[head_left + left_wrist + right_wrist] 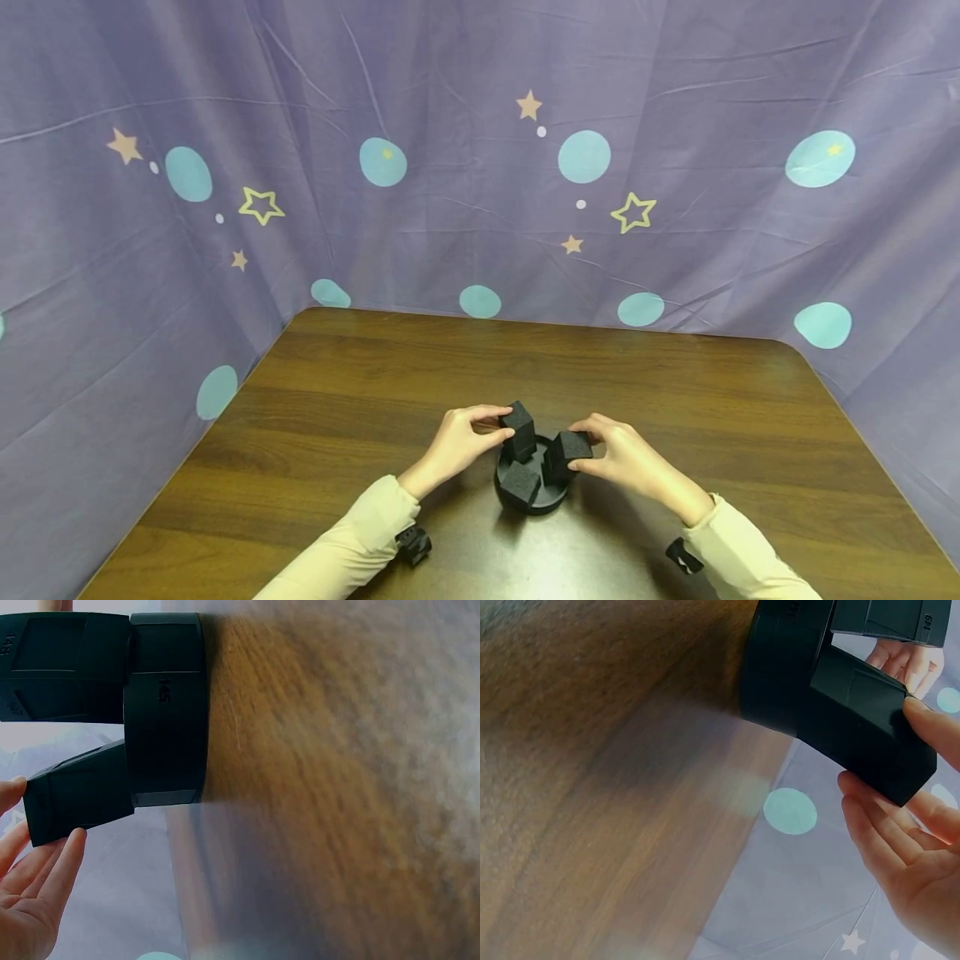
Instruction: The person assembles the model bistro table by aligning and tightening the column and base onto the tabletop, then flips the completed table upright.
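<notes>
A round, shallow black base (553, 498) stands on the table and bears three black blocks with angled faces. My left hand (456, 443) pinches the back left block (517, 432) near its top, thumb on one side and fingers on the other. In the left wrist view this block (79, 793) leans outward from the base (166, 739). My right hand (628, 457) grips the right block (566, 454), which also tilts outward in the right wrist view (870, 739). Neither hand touches the front block (520, 485). Raised digits mark the base and the front block (64, 667).
The brown wooden table (360, 375) stretches out around the base. A purple curtain (465, 225) with stars and teal dots hangs behind it and along both sides. Black straps (412, 543) are at both wrists, over pale sleeves (375, 517).
</notes>
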A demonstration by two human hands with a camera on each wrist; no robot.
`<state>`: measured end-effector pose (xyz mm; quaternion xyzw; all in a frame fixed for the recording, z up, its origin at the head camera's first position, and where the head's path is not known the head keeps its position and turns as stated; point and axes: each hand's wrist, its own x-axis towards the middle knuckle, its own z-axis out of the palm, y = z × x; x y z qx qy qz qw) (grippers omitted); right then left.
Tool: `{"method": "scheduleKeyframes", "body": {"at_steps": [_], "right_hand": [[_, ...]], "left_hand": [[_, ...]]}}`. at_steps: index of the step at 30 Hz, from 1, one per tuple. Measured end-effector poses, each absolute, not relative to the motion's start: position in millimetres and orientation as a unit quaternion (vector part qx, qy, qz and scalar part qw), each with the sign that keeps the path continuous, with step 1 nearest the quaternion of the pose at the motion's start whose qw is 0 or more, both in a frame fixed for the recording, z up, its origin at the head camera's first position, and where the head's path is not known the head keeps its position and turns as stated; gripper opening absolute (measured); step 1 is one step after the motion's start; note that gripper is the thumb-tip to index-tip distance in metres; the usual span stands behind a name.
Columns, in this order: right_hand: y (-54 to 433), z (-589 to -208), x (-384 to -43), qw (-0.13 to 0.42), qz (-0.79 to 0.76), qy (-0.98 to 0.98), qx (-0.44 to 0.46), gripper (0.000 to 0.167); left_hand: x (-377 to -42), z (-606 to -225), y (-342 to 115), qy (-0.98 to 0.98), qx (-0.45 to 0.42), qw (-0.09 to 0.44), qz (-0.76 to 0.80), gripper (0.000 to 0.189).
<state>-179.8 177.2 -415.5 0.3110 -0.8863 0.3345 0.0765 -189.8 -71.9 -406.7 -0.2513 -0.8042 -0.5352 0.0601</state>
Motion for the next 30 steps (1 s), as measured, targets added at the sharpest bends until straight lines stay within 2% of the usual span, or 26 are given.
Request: {"method": "scheduleKeyframes", "body": {"at_steps": [8,16,21,25,30], "right_hand": [[179,-417,-179,0.050,0.349,-0.884,0.308,0.043],[188,-426,-177,-0.015,0.416,-0.864,0.283,0.056],[191,-432,-176,-0.035,0.450,-0.849,0.273,0.058],[192,-436,-176,-0.046,0.468,-0.844,0.259,0.058],[192,-439,-176,-0.067,0.498,-0.828,0.248,0.056]], "left_hand": [[-201,-433,-75,-0.819,-0.251,0.062,-0.512,0.033],[-180,-428,-80,-0.814,-0.263,0.086,-0.510,0.041],[-162,-417,-84,-0.816,-0.260,0.096,-0.507,0.040],[-147,-402,-85,-0.814,-0.286,0.079,-0.500,0.041],[-139,-399,-83,-0.800,-0.318,0.031,-0.507,0.046]]}}
